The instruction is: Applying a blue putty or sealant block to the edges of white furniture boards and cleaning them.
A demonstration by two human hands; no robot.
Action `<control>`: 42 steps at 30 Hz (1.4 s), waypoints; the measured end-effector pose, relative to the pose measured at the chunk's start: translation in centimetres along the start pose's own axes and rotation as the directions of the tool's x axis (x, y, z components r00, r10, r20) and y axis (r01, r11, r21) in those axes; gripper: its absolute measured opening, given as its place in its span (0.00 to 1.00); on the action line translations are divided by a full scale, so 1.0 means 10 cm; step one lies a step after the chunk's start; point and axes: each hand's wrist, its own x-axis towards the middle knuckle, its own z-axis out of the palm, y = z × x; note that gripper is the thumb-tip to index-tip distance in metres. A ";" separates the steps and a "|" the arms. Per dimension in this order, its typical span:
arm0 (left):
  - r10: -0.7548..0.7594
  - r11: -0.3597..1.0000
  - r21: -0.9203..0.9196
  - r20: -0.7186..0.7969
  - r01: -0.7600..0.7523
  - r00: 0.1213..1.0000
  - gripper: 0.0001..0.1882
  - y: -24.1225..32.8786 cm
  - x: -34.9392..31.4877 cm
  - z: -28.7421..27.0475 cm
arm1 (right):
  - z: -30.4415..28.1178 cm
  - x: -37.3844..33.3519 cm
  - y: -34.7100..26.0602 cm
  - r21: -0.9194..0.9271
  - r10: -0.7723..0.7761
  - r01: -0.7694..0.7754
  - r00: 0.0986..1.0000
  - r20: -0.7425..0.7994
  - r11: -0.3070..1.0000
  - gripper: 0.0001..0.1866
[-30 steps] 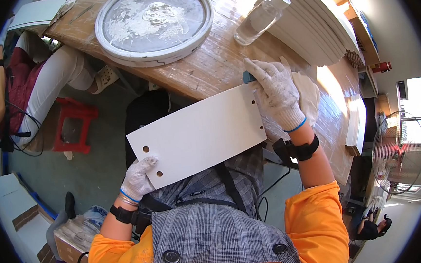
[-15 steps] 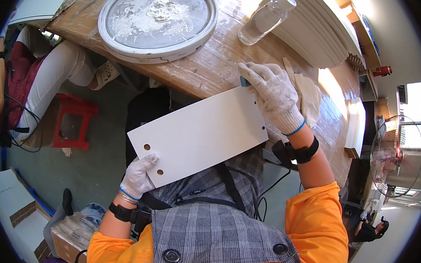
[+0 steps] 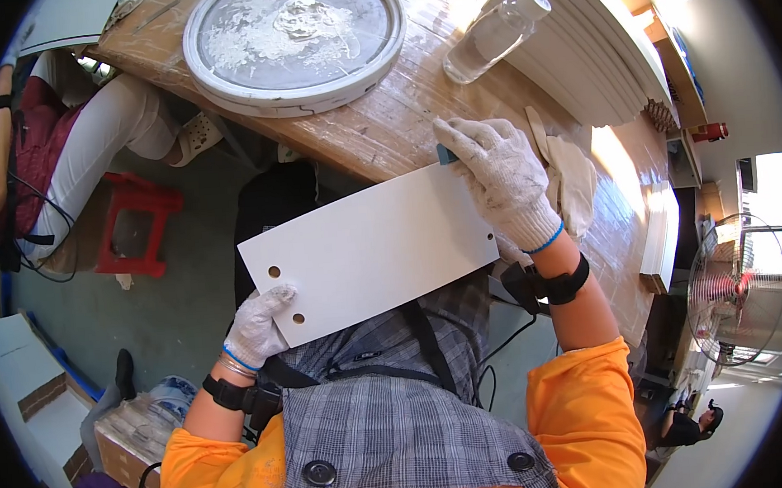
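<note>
White panel (image 3: pixel 369 250) held over the lap (image 3: pixel 394 357), long axis slanting near-left to far-right, left grip (image 3: pixel 259 326) clamped on its left end, right grip (image 3: pixel 501 166) closed on a blue block (image 3: pixel 445 154) at its far right corner.

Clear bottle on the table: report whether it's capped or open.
Capped: a white cap sits atop the clear bottle.

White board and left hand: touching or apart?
Touching. The head view shows the left hand gripping the white board at its left end, thumb over its face.
</note>
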 end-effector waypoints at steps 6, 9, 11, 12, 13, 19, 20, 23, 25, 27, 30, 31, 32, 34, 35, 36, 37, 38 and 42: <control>0.003 1.000 -0.009 0.011 -0.003 1.000 0.29 0.00 0.00 0.02 | 0.05 0.08 -0.08 0.001 -0.052 0.052 0.999 0.015 0.999 0.26; 0.003 1.000 -0.016 0.019 -0.002 1.000 0.29 0.00 -0.01 0.00 | 0.00 0.05 -0.04 -0.058 -0.034 0.036 0.999 0.029 0.998 0.27; 0.000 1.000 -0.013 0.021 0.000 1.000 0.28 0.00 -0.01 0.01 | 0.00 0.03 -0.02 -0.097 -0.016 0.019 0.999 0.033 0.995 0.27; -0.001 1.000 -0.008 0.019 0.001 1.000 0.28 0.00 -0.01 0.01 | 0.02 0.02 -0.02 -0.051 -0.020 0.021 1.000 0.015 0.998 0.27; -0.002 1.000 -0.002 0.018 0.002 1.000 0.28 0.00 -0.01 0.02 | 0.04 0.02 -0.02 -0.006 -0.024 0.024 1.000 -0.003 1.000 0.27; 0.009 1.000 0.000 0.018 -0.009 1.000 0.28 -0.01 -0.01 0.05 | 0.01 0.02 -0.03 -0.013 -0.025 0.026 1.000 0.018 1.000 0.28; 0.010 1.000 -0.001 0.018 -0.010 1.000 0.28 -0.01 -0.02 0.05 | -0.02 -0.02 0.02 -0.013 -0.026 0.026 0.999 0.019 1.000 0.28; 0.011 1.000 0.008 0.003 -0.011 1.000 0.28 -0.01 -0.02 0.04 | -0.10 -0.15 0.20 -0.009 0.055 -0.055 0.998 0.036 0.998 0.27; 0.003 1.000 0.016 0.007 -0.003 1.000 0.28 -0.01 -0.01 0.02 | -0.14 -0.19 0.29 -0.139 0.092 -0.091 0.996 0.002 0.986 0.26; -0.002 1.000 -0.019 0.010 0.003 1.000 0.27 0.00 -0.01 0.03 | -0.14 -0.19 0.27 -0.111 0.118 -0.119 0.993 -0.018 0.987 0.26; 0.002 1.000 -0.029 0.020 -0.002 1.000 0.27 0.01 -0.01 0.02 | -0.11 -0.13 0.16 -0.053 0.098 -0.102 0.993 -0.071 0.993 0.27; 0.013 1.000 -0.005 0.027 -0.013 1.000 0.28 0.00 -0.01 0.01 | -0.08 -0.10 0.12 0.018 0.091 -0.091 0.995 -0.045 0.996 0.27; 0.016 1.000 -0.004 0.021 -0.016 1.000 0.28 0.00 -0.02 0.00 | -0.06 -0.08 0.09 0.092 0.081 -0.079 0.996 -0.020 0.993 0.27; 0.028 1.000 -0.005 0.012 -0.028 1.000 0.28 0.01 -0.06 0.00 | -0.04 -0.04 0.07 0.066 0.067 -0.067 0.998 0.000 0.996 0.26; 0.042 0.999 -0.004 -0.006 -0.042 0.999 0.28 0.00 -0.05 0.01 | -0.05 -0.03 0.08 0.030 0.059 -0.060 0.998 0.023 0.998 0.26; 0.025 1.000 -0.001 -0.015 -0.025 1.000 0.27 0.00 -0.06 0.02 | -0.07 -0.05 0.10 -0.020 0.030 -0.030 1.000 -0.007 0.999 0.26; 0.008 1.000 0.002 -0.024 -0.008 1.000 0.26 0.00 -0.05 0.02 | -0.10 -0.08 0.14 -0.037 0.044 -0.044 0.999 -0.015 0.998 0.26; -0.015 1.000 -0.003 -0.009 0.015 1.000 0.26 0.00 -0.04 0.01 | -0.14 -0.14 0.21 -0.120 0.026 -0.028 1.000 -0.018 0.992 0.26; -0.033 0.999 -0.030 0.043 0.034 0.999 0.24 0.01 -0.01 0.07 | -0.25 -0.33 0.24 -0.136 0.179 -0.194 0.977 -0.118 0.971 0.26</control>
